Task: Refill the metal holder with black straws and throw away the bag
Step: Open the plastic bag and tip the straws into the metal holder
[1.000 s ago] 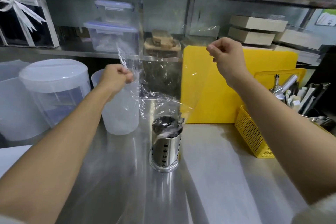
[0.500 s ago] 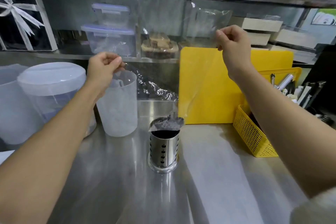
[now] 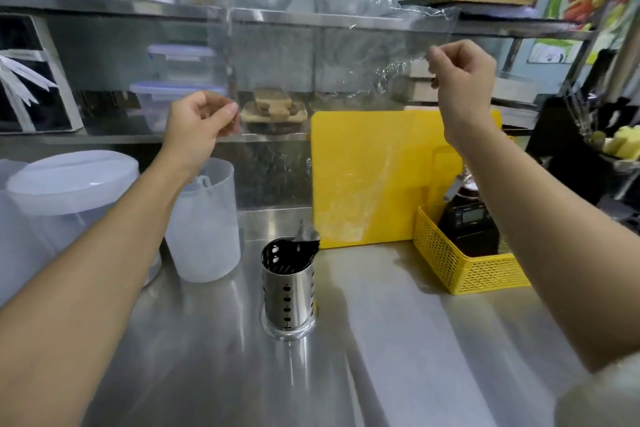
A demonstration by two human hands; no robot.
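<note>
bag (image 3: pixel 349 163) spread above metal holder (image 3: pixel 288 291), left hand (image 3: pixel 199 125) and right hand (image 3: pixel 462 80) fingers pinching its edges

My fingers (image 3: pixel 227 113) pinch a clear, glossy, crinkled plastic bag (image 3: pixel 388 74). The perforated cylindrical metal holder (image 3: pixel 289 291) gleams polished; the steel table (image 3: pixel 398 340) looks smooth and satin.

Holder (image 3: pixel 288 289) left of basket (image 3: pixel 464 263)
</note>
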